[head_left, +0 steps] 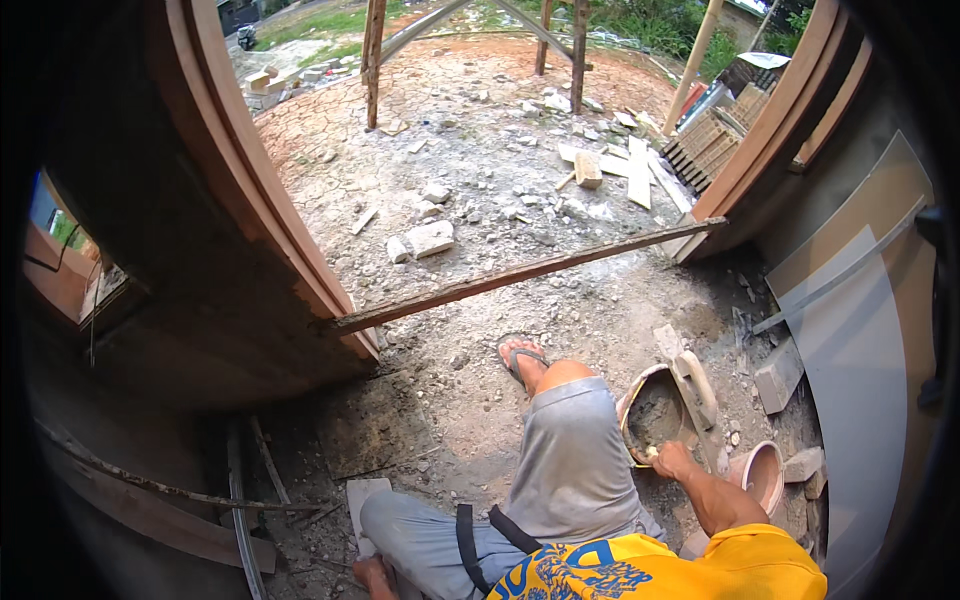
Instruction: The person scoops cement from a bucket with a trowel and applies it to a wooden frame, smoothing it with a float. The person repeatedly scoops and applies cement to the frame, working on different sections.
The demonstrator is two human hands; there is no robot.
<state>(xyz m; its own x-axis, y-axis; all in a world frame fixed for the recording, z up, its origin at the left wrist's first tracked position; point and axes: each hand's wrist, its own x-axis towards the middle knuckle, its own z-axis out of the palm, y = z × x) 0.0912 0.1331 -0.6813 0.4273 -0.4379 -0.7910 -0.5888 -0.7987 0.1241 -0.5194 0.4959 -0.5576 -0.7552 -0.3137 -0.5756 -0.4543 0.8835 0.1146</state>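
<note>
My right hand (675, 460) is closed at the near rim of a bucket (628, 405). A small pale yellow end shows at its fingers, but what it belongs to is hidden. Grey wet mortar (656, 418) lies inside the bucket. Across the bucket's right rim rests a long float with a raised handle (697, 385). Low in the view, my left hand (372, 576) is beside my bent left leg, next to a pale flat board (362, 505). Its fingers are mostly hidden, so its grip does not show.
A second, tilted bucket (765, 472) stands by my right forearm. Grey blocks (779, 376) and leaning sheets (850, 320) line the right wall. A wooden bar (530, 275) crosses the doorway ahead. Rubble (430, 238) and loose planks (639, 172) litter the ground outside.
</note>
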